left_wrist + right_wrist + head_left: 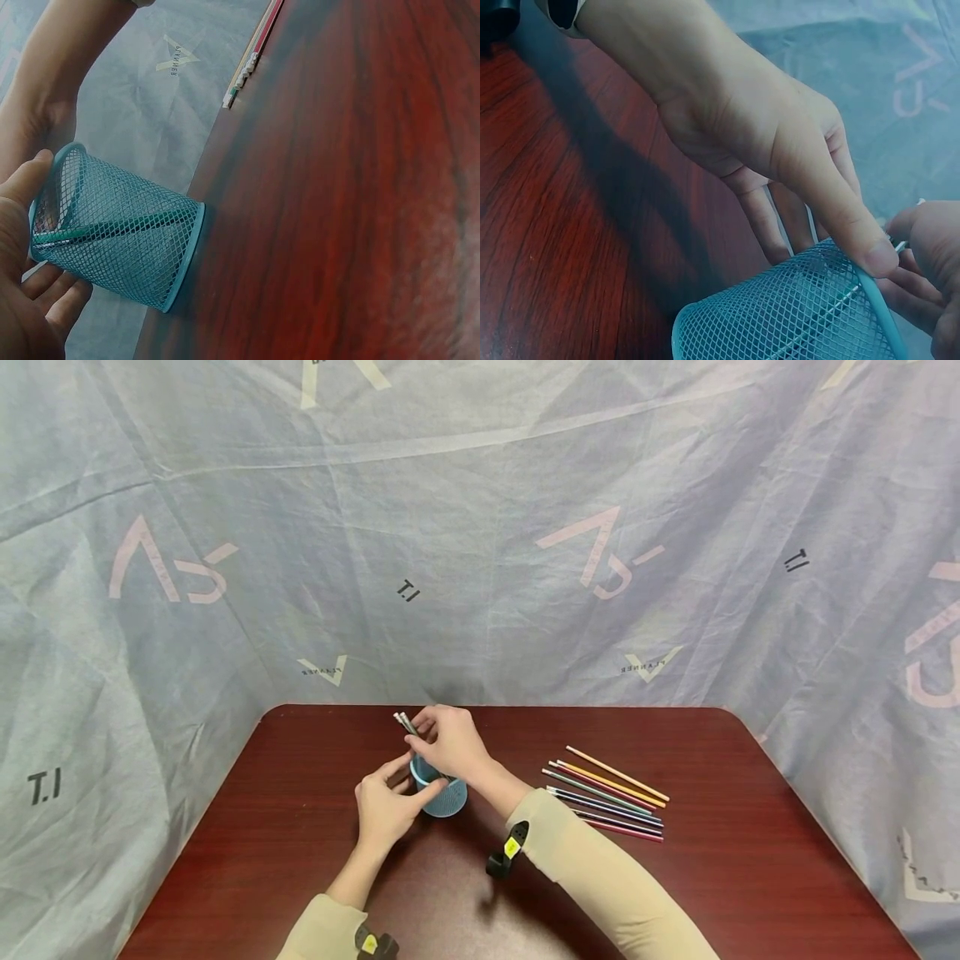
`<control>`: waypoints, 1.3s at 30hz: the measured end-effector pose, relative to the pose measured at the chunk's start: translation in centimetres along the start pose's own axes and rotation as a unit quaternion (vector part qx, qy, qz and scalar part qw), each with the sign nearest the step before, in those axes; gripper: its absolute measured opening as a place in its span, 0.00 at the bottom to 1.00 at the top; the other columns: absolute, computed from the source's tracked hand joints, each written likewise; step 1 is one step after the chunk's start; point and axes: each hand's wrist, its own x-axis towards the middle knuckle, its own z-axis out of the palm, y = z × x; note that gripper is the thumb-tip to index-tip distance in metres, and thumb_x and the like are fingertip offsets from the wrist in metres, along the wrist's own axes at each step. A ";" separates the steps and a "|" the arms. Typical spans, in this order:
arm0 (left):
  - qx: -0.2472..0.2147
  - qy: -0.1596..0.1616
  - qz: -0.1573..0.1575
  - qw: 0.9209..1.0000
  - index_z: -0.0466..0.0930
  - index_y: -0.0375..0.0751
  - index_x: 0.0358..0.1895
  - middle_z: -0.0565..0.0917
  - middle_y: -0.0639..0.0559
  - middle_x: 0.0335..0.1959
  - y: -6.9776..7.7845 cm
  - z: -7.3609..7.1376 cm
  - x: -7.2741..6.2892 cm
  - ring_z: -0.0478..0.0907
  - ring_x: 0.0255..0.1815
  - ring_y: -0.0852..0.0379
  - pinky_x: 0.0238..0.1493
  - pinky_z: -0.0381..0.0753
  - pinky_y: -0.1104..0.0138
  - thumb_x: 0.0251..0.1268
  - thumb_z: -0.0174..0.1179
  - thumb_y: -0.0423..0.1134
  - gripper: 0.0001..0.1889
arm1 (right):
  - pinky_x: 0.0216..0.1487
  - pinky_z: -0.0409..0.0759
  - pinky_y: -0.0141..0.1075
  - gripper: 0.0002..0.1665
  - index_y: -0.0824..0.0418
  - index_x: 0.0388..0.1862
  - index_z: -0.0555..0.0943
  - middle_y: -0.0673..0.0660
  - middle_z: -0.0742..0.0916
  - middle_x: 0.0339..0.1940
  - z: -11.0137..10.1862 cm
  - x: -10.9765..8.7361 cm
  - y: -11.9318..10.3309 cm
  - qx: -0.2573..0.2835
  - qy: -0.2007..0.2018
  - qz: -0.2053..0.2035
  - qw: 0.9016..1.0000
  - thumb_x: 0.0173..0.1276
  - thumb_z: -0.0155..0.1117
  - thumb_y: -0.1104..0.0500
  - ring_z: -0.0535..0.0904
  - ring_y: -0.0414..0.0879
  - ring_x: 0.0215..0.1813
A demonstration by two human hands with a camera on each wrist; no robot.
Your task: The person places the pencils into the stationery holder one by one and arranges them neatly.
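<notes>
A light-blue mesh pencil cup [446,802] stands on the table. My left hand [381,810] grips it near the rim, thumb on the near side and fingers round the far side. Over its mouth, my right hand [452,742] pinches slim pencils [405,722], whose pale ends stick out to the upper left. Through the mesh in the left wrist view, a green pencil [97,231] slants down inside the cup. In the right wrist view, the left thumb lies over the rim, and the right hand [939,251] is partly cut off at the edge.
Right of the hands, several loose pencils in yellow, red, green and dark colours lie roughly side by side, a yellow pencil [611,784] among them. The reddish-brown table [712,877] ends at a grey printed cloth [480,568] hanging behind it.
</notes>
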 end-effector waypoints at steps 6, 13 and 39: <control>-0.003 0.002 0.000 1.000 0.88 0.36 0.61 0.91 0.37 0.55 -0.2 0.0 0.0 0.91 0.51 0.39 0.52 0.92 0.52 0.44 0.89 0.39 0.36 | 0.40 0.88 0.26 0.06 0.58 0.44 0.89 0.53 0.93 0.38 -0.1 -0.2 0.1 0.021 -0.001 -0.007 1.000 0.71 0.76 0.59 0.91 0.43 0.38; -0.013 -0.005 0.005 1.000 0.88 0.40 0.61 0.91 0.38 0.53 -0.2 -0.1 -0.1 0.92 0.50 0.41 0.51 0.92 0.52 0.46 0.88 0.38 0.34 | 0.39 0.87 0.24 0.05 0.58 0.43 0.89 0.52 0.93 0.37 -0.1 -0.2 -0.1 0.025 -0.016 -0.021 0.999 0.72 0.76 0.59 0.91 0.41 0.37; 0.001 0.018 0.006 1.000 0.89 0.37 0.59 0.93 0.39 0.48 0.0 0.2 0.0 0.93 0.48 0.41 0.53 0.92 0.51 0.40 0.90 0.40 0.36 | 0.36 0.87 0.35 0.03 0.55 0.38 0.90 0.48 0.92 0.29 -11.8 -5.0 8.3 -0.057 0.026 0.020 0.998 0.69 0.71 0.62 0.86 0.38 0.31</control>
